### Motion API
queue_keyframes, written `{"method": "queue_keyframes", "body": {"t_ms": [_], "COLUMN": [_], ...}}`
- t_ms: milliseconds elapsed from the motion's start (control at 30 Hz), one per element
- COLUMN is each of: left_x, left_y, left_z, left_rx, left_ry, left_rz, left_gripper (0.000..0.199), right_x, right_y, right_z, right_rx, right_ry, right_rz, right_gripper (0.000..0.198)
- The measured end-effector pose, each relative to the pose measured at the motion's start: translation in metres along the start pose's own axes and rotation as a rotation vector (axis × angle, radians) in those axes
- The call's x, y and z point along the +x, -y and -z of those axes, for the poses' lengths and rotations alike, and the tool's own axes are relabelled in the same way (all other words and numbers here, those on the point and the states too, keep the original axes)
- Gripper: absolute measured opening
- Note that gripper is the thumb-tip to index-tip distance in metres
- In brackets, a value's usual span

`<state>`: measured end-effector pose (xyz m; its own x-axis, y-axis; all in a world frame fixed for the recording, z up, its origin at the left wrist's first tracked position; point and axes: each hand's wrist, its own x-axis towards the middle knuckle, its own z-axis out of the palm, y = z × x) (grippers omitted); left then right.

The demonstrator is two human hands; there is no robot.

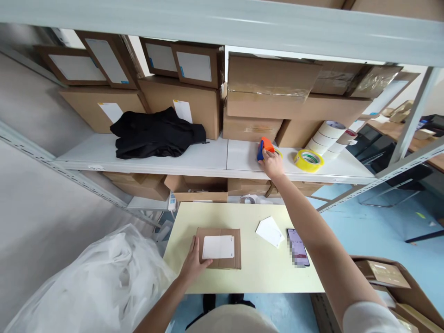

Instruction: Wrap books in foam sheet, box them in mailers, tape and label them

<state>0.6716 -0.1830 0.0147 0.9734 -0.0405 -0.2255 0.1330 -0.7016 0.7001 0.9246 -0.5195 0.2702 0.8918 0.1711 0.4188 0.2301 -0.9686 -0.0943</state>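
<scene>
My right hand [272, 163] reaches up to the shelf, its fingers closed around a blue and orange tape dispenser [266, 146]. A roll of yellow tape [308, 160] lies just right of it. On the pale yellow table [208, 213], my left hand [193, 262] grips the left side of a small closed cardboard box [237, 249], fingers along its edge and thumb over the front. The box carries a white label [218, 247] on top. Further right lie several white labels or cards [270, 231] and a phone [298, 248] with its screen lit.
Cardboard boxes [180, 92] fill the back of the shelf [201, 155], with a black garment [156, 134] in front. White tape rolls [326, 136] are stacked at its right. A white plastic bag [100, 282] bulges left of the table. An open carton [412, 282] stands at the lower right.
</scene>
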Motion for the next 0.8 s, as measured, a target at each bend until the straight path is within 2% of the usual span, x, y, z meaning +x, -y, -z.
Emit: {"method": "queue_keyframes", "body": {"t_ms": [133,200,267,333,433,500,567,600,700,800], "left_x": [-0.001,-0.005,-0.012,-0.020,-0.032,-0.038,-0.039,-0.038,-0.034,-0.031], "left_y": [0.000,0.001,0.004,0.009,0.020,0.027,0.031,0.031,0.031,0.027], "left_z": [0.001,0.003,0.005,0.007,0.009,0.009,0.008,0.006,0.002,0.003], "left_rx": [0.020,0.014,-0.017,-0.053,-0.082,-0.113,-0.156,-0.174,-0.198,-0.184], "left_ry": [-0.008,-0.016,-0.010,0.025,0.092,0.125,0.149,0.157,0.147,0.128], "left_rz": [-0.009,-0.007,0.013,0.054,0.101,0.093,0.066,0.057,0.068,0.061], "left_gripper": [0.096,0.096,0.097,0.099,0.104,0.102,0.094,0.088,0.072,0.063], "right_x": [-0.027,-0.067,-0.129,-0.208,-0.322,-0.372,-0.394,-0.397,-0.385,-0.369], "right_y": [0.004,0.009,0.016,0.028,0.053,0.073,0.092,0.101,0.121,0.128], "right_z": [0.011,0.004,-0.016,-0.046,-0.096,-0.123,-0.140,-0.146,-0.149,-0.140], "right_rx": [0.038,0.146,0.297,0.460,0.636,0.723,0.783,0.806,0.833,0.836], "right_ry": [-0.120,-0.208,-0.225,-0.061,0.415,0.697,0.755,0.742,0.658,0.597], "right_rz": [-0.007,-0.045,-0.100,-0.154,-0.268,-0.272,-0.303,-0.325,-0.414,-0.478], "right_gripper": [0.062,0.066,0.070,0.077,0.092,0.099,0.098,0.097,0.086,0.061]}}
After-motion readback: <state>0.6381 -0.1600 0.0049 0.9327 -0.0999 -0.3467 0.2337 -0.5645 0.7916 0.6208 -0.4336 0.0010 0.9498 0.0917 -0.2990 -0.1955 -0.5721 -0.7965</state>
